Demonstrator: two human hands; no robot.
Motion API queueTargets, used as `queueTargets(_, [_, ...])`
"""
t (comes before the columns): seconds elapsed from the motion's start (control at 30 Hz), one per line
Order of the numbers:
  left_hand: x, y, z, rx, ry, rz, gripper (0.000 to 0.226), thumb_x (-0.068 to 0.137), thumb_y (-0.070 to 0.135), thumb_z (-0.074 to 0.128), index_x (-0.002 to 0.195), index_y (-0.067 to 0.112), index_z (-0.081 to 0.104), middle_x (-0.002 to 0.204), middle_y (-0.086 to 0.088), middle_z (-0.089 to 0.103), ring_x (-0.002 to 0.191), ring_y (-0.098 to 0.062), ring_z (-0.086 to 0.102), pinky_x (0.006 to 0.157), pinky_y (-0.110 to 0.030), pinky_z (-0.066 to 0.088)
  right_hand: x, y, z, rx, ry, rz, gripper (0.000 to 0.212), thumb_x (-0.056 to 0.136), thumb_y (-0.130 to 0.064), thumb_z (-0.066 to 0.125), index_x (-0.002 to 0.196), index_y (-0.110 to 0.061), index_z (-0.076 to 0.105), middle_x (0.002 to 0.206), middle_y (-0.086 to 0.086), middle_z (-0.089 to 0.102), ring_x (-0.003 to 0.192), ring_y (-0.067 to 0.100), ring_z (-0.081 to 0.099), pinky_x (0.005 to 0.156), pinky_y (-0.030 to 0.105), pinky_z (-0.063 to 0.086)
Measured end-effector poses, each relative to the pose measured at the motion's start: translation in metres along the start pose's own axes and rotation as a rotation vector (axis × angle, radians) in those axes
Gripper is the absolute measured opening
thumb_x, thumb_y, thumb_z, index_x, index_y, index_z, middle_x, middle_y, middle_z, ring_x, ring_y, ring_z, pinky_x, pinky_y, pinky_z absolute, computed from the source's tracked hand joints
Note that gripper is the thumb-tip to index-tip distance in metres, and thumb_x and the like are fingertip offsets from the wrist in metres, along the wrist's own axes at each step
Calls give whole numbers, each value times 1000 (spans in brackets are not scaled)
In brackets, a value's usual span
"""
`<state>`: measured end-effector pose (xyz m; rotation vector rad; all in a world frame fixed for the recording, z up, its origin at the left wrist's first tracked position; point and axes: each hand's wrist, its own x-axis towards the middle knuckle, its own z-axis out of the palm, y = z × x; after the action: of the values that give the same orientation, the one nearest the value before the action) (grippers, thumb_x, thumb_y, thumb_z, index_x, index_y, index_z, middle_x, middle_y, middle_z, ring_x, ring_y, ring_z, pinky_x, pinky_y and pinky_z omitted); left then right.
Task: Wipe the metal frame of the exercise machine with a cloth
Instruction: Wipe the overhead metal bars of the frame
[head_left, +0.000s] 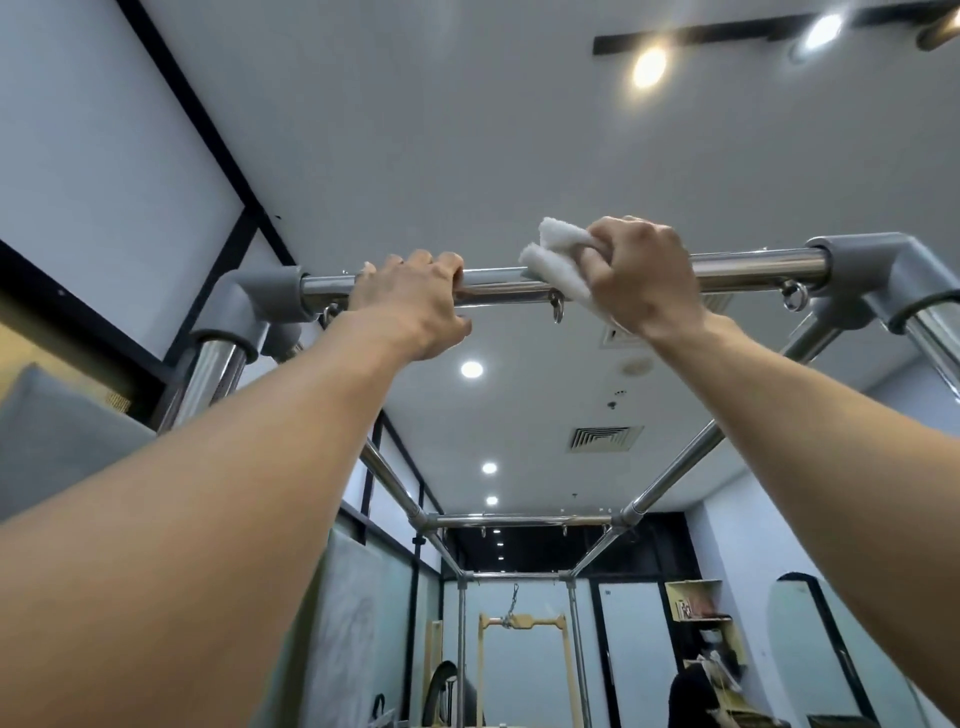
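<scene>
Overhead runs the shiny top crossbar (753, 267) of the machine's metal frame, set between two grey corner joints. My left hand (410, 301) grips the bar near its left end, fingers curled over the top. My right hand (641, 275) holds a folded white cloth (558, 260) wrapped against the bar just right of the middle. The cloth sticks out to the left of my fingers and covers that stretch of tube.
Small metal eye rings (557, 310) hang under the bar. Side rails (675, 478) run back to a far crossbar (524, 519). A grey corner joint (872, 270) caps the right end. A person in dark clothes (693, 696) is low at the back right.
</scene>
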<state>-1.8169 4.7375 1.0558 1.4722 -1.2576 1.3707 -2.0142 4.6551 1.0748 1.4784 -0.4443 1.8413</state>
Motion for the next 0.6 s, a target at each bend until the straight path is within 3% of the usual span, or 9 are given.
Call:
queueTargets(0.13, [1, 1, 2, 34, 8, -22, 53, 93, 39, 57, 141, 24, 40, 139, -7, 48, 131, -33, 42, 115, -48, 27, 7, -52, 19, -32, -148, -24, 18, 91, -27, 50, 77, -18, 56, 80, 3, 53, 80, 29, 48, 69, 31, 32])
queueTargets(0.27, [-2, -6, -1, 45, -18, 21, 61, 94, 34, 56, 148, 24, 31, 145, -7, 45, 135, -33, 41, 114, -46, 26, -10, -47, 21, 64, -116, -125, 23, 90, -28, 53, 98, -18, 72, 99, 6, 65, 92, 31, 60, 78, 36, 47])
queueTargets(0.4, [-5, -22, -3, 27, -10, 47, 58, 93, 33, 58, 146, 25, 35, 143, -6, 47, 132, -31, 43, 111, -42, 30, -10, -31, 9, -38, -40, -16, 19, 93, -25, 50, 87, -15, 65, 97, 13, 65, 95, 36, 59, 76, 36, 39])
queueTargets(0.5, [-8, -44, -2, 81, 0, 27, 61, 93, 32, 57, 148, 29, 31, 142, -7, 48, 132, -30, 44, 111, -46, 30, 12, -49, 16, -79, -150, 112, 17, 94, -24, 47, 81, -18, 56, 92, 14, 62, 99, 37, 58, 74, 33, 33])
queueTargets(0.6, [-12, -63, 1, 97, 11, 16, 65, 93, 26, 57, 150, 32, 27, 138, -9, 49, 130, -31, 44, 111, -46, 30, 21, -74, 32, -54, -249, 63, 20, 94, -29, 47, 90, -16, 63, 104, 17, 66, 102, 37, 59, 77, 33, 38])
